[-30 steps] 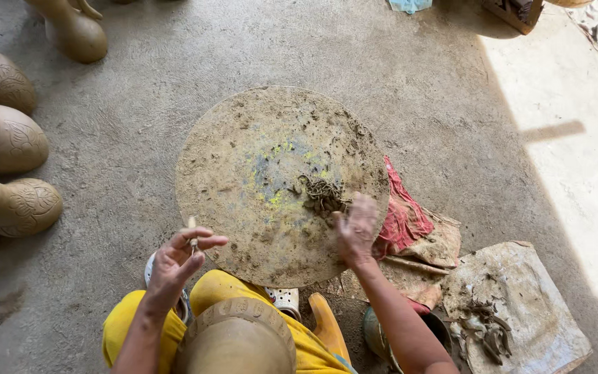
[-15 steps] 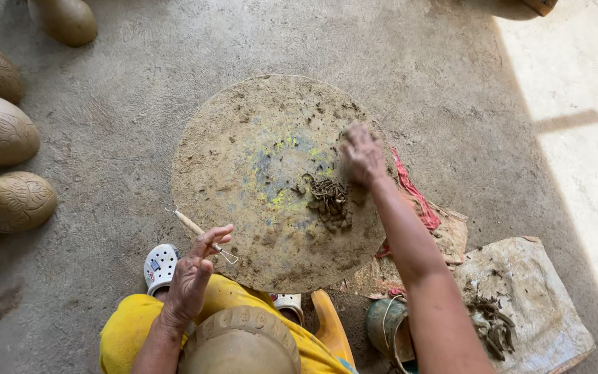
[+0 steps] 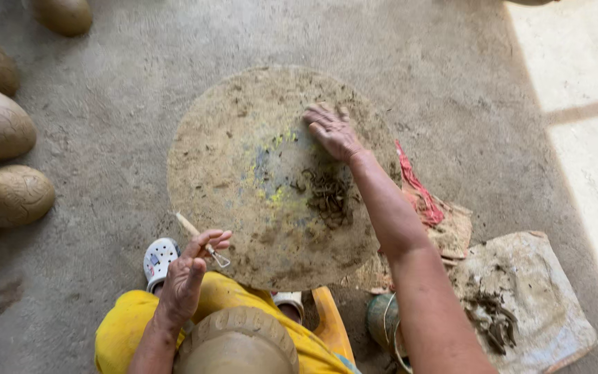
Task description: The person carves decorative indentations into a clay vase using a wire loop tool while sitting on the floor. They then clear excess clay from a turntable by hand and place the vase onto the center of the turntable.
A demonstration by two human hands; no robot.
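Concrete floor (image 3: 451,62), one disc (image 3: 230,138), four pots (image 3: 8,197)

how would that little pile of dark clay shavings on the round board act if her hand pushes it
The clay shavings look like loose curls, so they would probably scatter or smear rather than slide as one lump. They seem light. The round board looks rough and dusty, so bits may cling.

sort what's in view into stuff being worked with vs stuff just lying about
In use: round board, clay scraps, right hand flat on the board, loop tool in the left hand, pot on the lap.
Lying about: pots, red cloth, sack.
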